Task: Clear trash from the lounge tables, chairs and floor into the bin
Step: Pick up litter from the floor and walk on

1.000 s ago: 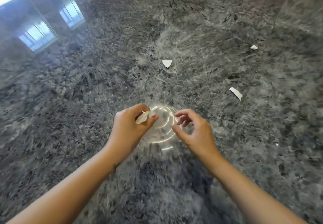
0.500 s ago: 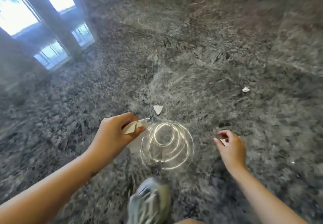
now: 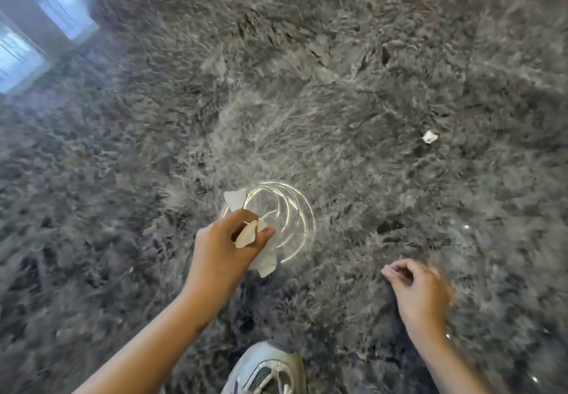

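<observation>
Left hand [image 3: 227, 246] has its fingers pinching a paper wad [image 3: 247, 233]. Right hand [image 3: 418, 286] is curled, too blurry to tell if it's holding anything. A loose scrap [image 3: 429, 137] on the floor [image 3: 338, 55] sits at 12 o'clock from the right hand, so that hand's nearer.

The left hand [image 3: 224, 249] grips torn paper scraps [image 3: 247, 233] over the polished stone floor [image 3: 123, 178]. The right hand [image 3: 418, 289] is blurred, its fingers curled. A crumpled scrap [image 3: 429, 137] lies well apart. A shoe [image 3: 267, 369] shows below.
</observation>
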Action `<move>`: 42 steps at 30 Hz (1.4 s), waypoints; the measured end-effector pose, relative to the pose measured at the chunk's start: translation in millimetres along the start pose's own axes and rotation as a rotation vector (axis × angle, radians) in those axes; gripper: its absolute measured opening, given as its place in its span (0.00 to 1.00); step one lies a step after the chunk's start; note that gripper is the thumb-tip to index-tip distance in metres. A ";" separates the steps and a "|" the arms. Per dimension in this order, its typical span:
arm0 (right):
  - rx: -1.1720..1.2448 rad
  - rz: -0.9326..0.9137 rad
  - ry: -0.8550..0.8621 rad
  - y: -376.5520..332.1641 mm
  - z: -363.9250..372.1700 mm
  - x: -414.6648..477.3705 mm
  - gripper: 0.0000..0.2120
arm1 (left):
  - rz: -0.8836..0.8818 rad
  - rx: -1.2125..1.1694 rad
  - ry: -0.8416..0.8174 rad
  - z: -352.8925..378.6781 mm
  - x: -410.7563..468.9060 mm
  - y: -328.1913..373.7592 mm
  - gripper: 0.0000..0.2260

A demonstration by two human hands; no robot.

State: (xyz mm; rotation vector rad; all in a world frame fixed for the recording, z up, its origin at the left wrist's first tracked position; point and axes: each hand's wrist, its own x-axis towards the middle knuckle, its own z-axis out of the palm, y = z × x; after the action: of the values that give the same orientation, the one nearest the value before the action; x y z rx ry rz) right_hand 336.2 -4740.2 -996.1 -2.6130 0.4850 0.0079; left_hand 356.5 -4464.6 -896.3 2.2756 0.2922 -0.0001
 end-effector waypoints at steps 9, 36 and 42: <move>0.805 -0.072 -0.189 -119.5 -14.7 2.2 0.09 | -0.026 -0.100 0.027 17.7 19.3 6.1 0.10; 0.955 -0.212 -0.580 -195.4 38.4 10.9 0.09 | -0.116 -0.130 0.012 -3.7 28.6 -33.3 0.10; 0.569 -0.287 -0.418 -202.0 80.5 28.4 0.10 | -0.286 -0.043 0.165 -17.0 14.4 -65.8 0.03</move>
State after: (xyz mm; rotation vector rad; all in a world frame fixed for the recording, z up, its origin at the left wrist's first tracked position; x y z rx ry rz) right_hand 437.9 -4546.7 -977.7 -2.0192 -0.0411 0.2748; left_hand 355.1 -4407.2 -935.4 2.1760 0.6957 0.0463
